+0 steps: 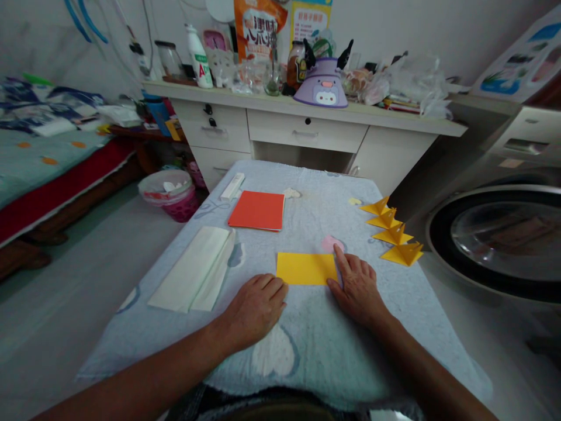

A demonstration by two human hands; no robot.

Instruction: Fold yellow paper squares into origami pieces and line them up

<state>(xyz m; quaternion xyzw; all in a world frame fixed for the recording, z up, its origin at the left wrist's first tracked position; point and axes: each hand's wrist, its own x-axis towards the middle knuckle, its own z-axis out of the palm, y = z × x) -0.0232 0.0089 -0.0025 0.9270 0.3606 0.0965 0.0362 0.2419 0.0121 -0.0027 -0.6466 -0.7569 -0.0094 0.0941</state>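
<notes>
Lying flat on the pale blue towel (307,351) that covers the table, the yellow paper (305,268) is a rectangle whose long axis runs left to right, parallel to the table's near edge, with its short edges facing left and right. It sits slightly right of the table's middle, in the near half.

The right hand (357,289) is open and spread palm-down at the paper's right end. Its forefinger stretches toward the far side along the short right edge and its thumb touches the near right corner.

The left hand (256,310) rests at the near left corner with its fingers curled under. Whether they pinch the edge or only press beside it cannot be told.

Farther off and to the left lies a stack of red paper (258,210), square to the table. A folded white sheet (195,269) lies at the left side, its length running near to far. Four yellow folded pieces (393,231) stand in a row along the right edge, well apart from the hands.
</notes>
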